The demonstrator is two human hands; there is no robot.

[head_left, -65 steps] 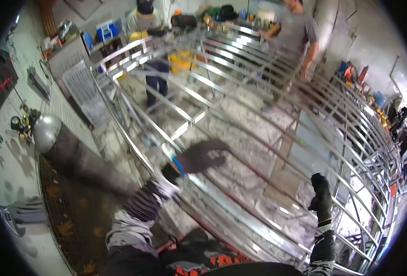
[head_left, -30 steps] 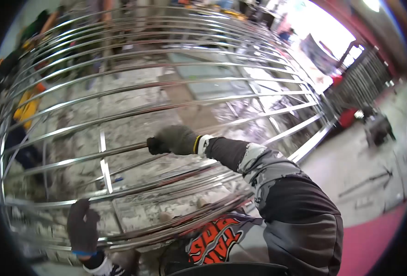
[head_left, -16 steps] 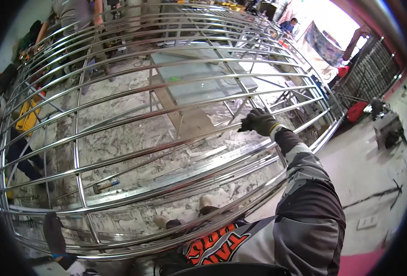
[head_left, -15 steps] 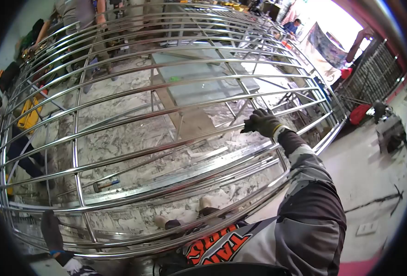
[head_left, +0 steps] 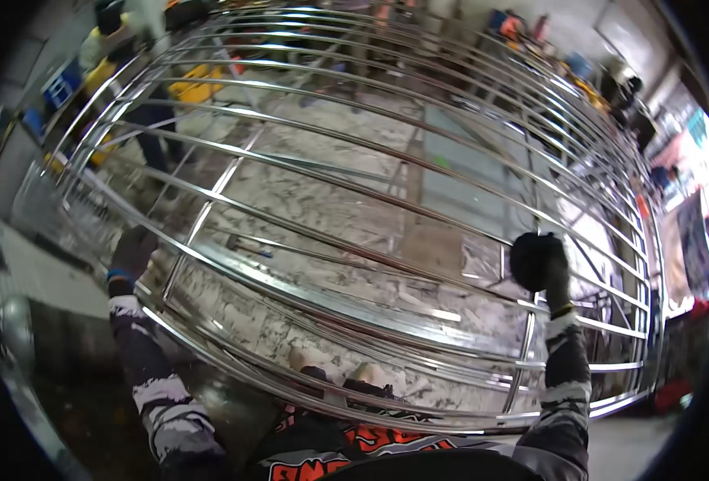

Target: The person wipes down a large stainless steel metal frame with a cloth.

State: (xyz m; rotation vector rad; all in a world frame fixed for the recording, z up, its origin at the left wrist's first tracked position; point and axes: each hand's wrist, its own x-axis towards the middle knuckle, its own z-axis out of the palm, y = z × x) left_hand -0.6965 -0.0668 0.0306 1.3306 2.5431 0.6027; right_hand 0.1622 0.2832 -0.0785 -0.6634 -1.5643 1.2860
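Observation:
A large steel frame of long shiny bars and short cross pieces (head_left: 386, 200) lies flat in front of me at waist height. My left hand (head_left: 132, 252), in a dark glove, is closed on the frame's near left corner. My right hand (head_left: 539, 263), also in a dark glove, grips a bar near a cross piece at the right. Both sleeves are grey camouflage. My feet (head_left: 330, 377) show through the bars below.
A person in dark trousers (head_left: 142, 120) stands at the frame's far left beside a yellow object (head_left: 194, 84). Cluttered benches line the far wall. A grey gas cylinder (head_left: 14, 337) lies at the left. The stained concrete floor shows under the frame.
My view has swung left. My right hand has moved along to a bar further right, and my left hand has come up to the frame's left corner.

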